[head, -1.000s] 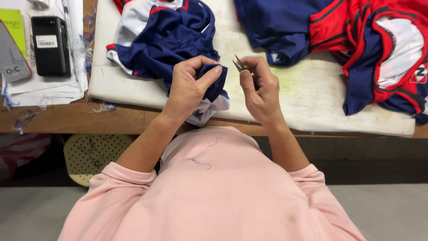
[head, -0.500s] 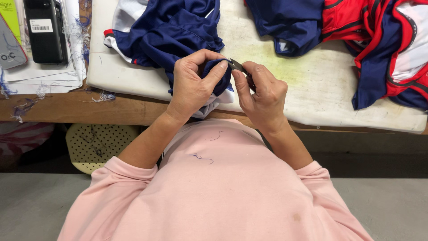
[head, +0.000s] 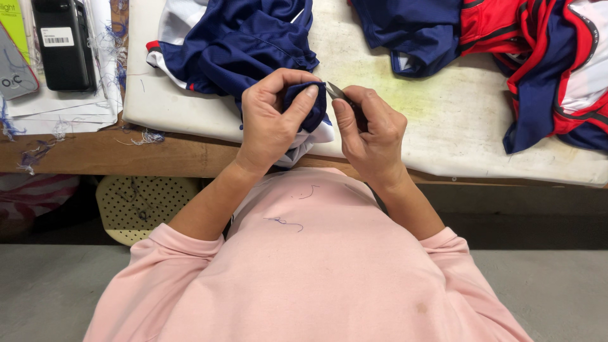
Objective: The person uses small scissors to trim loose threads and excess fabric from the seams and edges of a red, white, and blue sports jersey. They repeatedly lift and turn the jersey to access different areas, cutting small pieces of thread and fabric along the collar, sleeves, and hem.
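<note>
1. Pink sweatshirt [head: 316,266] fills the bottom of the view; loose blue thread bits lie on its chest.
2. Cream perforated seat [head: 136,202] shows low left, under the wooden surface edge [head: 95,155].
3. Left hand [head: 272,123] sits at the near edge of the white pad [head: 443,126]. Fingers are curled tight, thumb pressed down, pinching a fold of the navy jersey [head: 240,44].
4. That pinched fold stands between the two hands, just over the pad's front edge; a white hem hangs below the left hand.
5. Right hand [head: 373,136] is just beside the left, nearly touching. Fingers are closed around small metal thread snips [head: 339,93]; only the blade tip shows above the thumb.
6. Snip tip points up-left and meets the pinched fold. Can't tell if the blades are open or closed.
7. Rest of the navy jersey, with white and red trim, is bunched on the pad behind the left hand.
8. Red, navy and white garment pile [head: 525,57] lies far right on the pad, well apart from the hands.
9. Far left, off the pad: black phone [head: 63,41] lying on white papers [head: 69,111], with a grey device [head: 14,66] at the frame edge beside it.
10. Blue thread scraps [head: 31,155] litter the wood there.
</note>
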